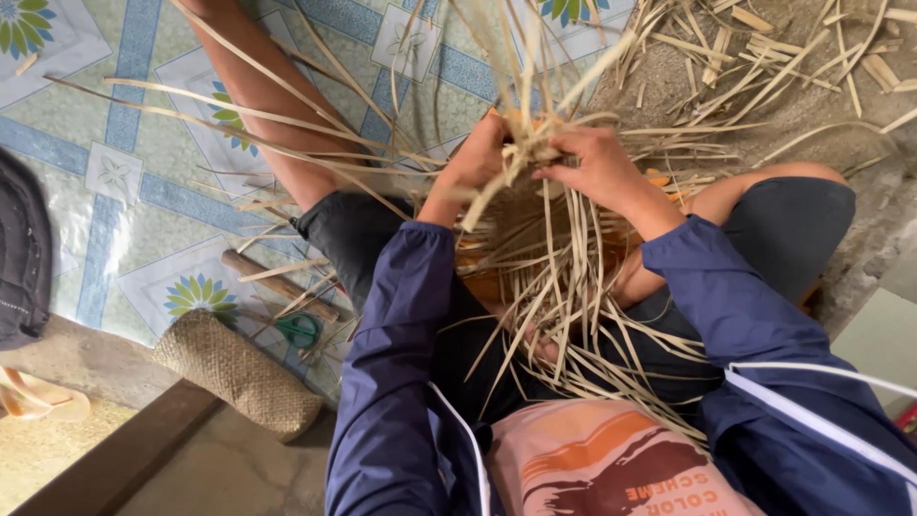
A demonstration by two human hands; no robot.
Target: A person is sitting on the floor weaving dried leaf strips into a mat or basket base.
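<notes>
1. The left hand (475,158) is closed on a bunch of pale, flat, dry weaving strips (535,258), thumb and fingers pinched together where the strips cross.
2. The right hand (597,167) sits just beside it, at 3 o'clock from the left hand, its fingers curled and clamped on the same knot of strips. The fingertips of both hands nearly touch over the crossing.
3. The half-woven piece rests on the person's lap, between the knees, at 6 o'clock from both hands. Its loose strips fan out with their long axes running roughly 12 to 6 — some rising past the hands, most trailing down toward the torso.
4. Both hands are equally near the crossing; neither leads.
5. On the patterned blue and white floor mat (124,124), at about 8 o'clock from the hands, lie a brown wooden stick (277,284), green-handled scissors (300,330) and a finished tan woven pouch (239,373).
6. A heap of cut strip scraps (764,57) lies at 1 o'clock — well apart from the hands.
</notes>
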